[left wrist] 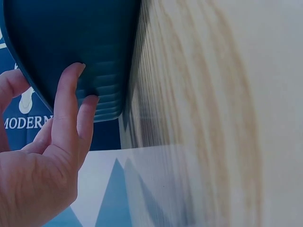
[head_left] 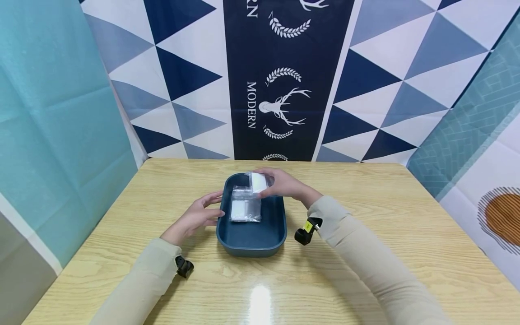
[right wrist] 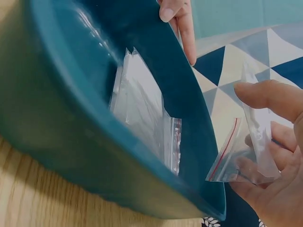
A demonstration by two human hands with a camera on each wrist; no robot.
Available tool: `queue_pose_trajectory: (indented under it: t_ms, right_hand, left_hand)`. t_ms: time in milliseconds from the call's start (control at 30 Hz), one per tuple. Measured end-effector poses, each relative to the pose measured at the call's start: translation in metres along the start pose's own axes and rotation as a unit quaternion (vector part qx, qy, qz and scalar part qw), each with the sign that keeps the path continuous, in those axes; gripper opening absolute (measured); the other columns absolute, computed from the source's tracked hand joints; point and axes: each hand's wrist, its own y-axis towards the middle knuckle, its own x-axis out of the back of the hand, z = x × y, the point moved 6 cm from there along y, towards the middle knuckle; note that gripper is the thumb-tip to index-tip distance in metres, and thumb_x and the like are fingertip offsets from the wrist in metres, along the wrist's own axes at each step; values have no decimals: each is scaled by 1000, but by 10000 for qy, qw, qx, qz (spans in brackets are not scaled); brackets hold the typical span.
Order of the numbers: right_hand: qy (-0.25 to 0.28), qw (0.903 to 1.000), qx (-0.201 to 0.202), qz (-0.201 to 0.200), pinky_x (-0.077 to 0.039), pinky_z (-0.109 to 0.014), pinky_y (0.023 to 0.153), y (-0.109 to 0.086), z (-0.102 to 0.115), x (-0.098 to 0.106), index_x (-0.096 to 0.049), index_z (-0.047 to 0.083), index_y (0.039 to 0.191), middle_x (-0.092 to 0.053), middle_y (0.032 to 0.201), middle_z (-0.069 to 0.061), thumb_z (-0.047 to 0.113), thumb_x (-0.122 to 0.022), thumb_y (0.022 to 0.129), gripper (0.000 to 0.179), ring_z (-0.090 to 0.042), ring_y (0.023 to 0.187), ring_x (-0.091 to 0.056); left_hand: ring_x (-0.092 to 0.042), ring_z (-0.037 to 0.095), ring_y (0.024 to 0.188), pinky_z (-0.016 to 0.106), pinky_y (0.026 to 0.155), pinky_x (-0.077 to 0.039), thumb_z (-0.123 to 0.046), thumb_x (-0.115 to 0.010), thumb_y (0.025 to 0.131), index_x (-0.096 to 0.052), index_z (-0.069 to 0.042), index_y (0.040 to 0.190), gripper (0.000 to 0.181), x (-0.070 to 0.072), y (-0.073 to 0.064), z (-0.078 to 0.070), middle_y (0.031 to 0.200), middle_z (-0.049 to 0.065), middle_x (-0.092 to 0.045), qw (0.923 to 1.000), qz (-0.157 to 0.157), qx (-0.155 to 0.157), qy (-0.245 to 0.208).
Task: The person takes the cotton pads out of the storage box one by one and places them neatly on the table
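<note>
Beige sleeves (head_left: 378,271) cross my lower frame. At centre, the right hand (head_left: 282,183) pinches a clear bag (head_left: 258,182) over the blue bin (head_left: 253,235); the left hand (head_left: 198,213), fingers spread, touches its left side.

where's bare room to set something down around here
Bare: tabletop between the sleeves, in front of the blue tub; the tub's near end. Crowded: its left rim, beside the left fingers, and its middle and far end, where clear packaging lies and the right fingers hold a bag.
</note>
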Motion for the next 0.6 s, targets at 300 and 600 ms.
queue_pose_trajectory:
  t_ms: [300, 600]
  right_hand:
    - [-163, 9995, -57, -255, -34, -46, 101, -14, -9, 12, -45, 14, 139, -45, 137, -9, 16, -78, 73, 74, -27, 117, -43]
    - [-274, 9980, -308, -487, -40, -44, 92, -27, -13, 26, -44, 15, 139, -44, 136, -13, 20, -78, 74, 74, -29, 110, -44]
  left_hand:
    - [-54, 36, 110, 43, 80, -52, 3, -60, 85, -33, -9, 144, 66, 1, 1, 1, 142, 19, -33, 10000, -23, 17, 28]
    - [-53, 37, 110, 44, 81, -52, 3, -60, 85, -33, -8, 144, 66, 1, 1, 1, 142, 20, -33, 10000, -28, 16, 42]
